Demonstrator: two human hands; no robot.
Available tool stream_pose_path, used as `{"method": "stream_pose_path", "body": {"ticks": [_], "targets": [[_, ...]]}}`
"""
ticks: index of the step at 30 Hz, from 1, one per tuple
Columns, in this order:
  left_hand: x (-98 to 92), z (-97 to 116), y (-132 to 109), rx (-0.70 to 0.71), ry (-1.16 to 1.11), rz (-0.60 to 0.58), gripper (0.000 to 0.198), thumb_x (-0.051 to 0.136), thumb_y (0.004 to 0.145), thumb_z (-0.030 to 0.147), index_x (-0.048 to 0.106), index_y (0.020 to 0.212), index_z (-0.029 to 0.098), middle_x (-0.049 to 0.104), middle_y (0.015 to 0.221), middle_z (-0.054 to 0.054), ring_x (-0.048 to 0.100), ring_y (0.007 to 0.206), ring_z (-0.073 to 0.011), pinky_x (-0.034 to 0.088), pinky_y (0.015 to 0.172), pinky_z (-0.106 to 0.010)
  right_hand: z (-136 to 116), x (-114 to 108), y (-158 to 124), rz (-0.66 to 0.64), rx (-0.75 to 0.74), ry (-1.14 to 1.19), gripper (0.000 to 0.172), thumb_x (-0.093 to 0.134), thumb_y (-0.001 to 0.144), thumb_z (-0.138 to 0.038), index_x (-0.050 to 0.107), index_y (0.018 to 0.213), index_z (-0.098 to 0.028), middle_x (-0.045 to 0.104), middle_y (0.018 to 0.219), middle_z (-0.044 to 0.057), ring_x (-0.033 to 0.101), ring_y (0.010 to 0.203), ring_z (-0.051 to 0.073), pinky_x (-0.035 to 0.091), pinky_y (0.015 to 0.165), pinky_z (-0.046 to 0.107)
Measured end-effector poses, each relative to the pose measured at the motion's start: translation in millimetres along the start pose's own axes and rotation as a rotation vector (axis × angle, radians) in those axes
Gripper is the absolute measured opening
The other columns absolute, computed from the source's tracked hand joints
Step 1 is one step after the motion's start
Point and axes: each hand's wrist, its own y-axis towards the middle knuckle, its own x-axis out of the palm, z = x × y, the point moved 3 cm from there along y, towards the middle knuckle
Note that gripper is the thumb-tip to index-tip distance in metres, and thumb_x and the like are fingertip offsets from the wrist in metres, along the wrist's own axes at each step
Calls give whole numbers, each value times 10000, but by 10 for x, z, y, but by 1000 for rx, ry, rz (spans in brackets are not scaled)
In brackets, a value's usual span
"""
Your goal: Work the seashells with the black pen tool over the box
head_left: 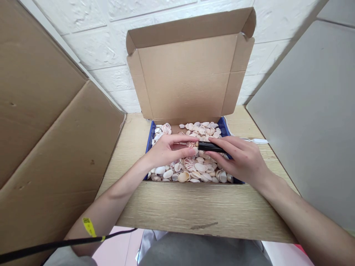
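Between my hands lies a slim cosmetic tube with a glossy black barrel (211,146) and a gold-and-clear end. My left hand (165,150) pinches the gold-and-clear end between thumb and fingers. At the other end, my right hand (242,154) grips the black barrel with its fingers. Whether the two parts are joined or separated is too small to tell. The tube is held level, just above many seashells (199,167) in an open cardboard box (191,74). A striped scallop shell (189,164) shows below the tube. My hands hide part of the shells.
The box has blue side walls (150,138) and its lid stands up against a white brick wall (113,81). Cardboard (55,147) rises at left, a grey panel (313,111) at right. A white cable (259,141) lies right of the box. A black cable (55,244) crosses the lower left.
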Motion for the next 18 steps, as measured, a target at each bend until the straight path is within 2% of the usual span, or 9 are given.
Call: {"method": "stream_pose_path", "body": {"ticks": [3, 6, 9, 18], "targets": [[-14, 3, 8, 5, -26, 14, 438, 782, 773, 396, 732, 1135, 154, 742, 1119, -110, 734, 899, -209, 616, 738, -289, 4, -7, 3, 10, -1, -5, 249, 641, 932, -310, 621, 1170, -236, 758, 916, 50, 720, 763, 199, 572, 627, 309], [-24, 30, 16, 80, -59, 27, 377, 795, 769, 350, 723, 1075, 142, 719, 1179, -116, 690, 1087, -230, 588, 904, -323, 3, -16, 10, 24, -8, -4, 248, 656, 923, -295, 612, 1158, -231, 758, 908, 55, 720, 758, 204, 572, 617, 311], [-24, 43, 20, 104, -84, 17, 356, 802, 767, 313, 699, 1060, 138, 710, 1204, -123, 667, 1150, -228, 548, 991, -349, -4, -20, 17, 33, -19, 3, 251, 668, 915, -281, 603, 1148, -217, 756, 893, 58, 717, 747, 204, 566, 601, 309], [-34, 39, 15, 64, -153, -18, 397, 808, 767, 353, 673, 1074, 140, 698, 1243, -144, 672, 1157, -253, 542, 989, -375, -3, -21, 15, 30, -18, -3, 249, 674, 910, -281, 598, 1134, -204, 756, 896, 65, 717, 752, 203, 564, 597, 304]]}}
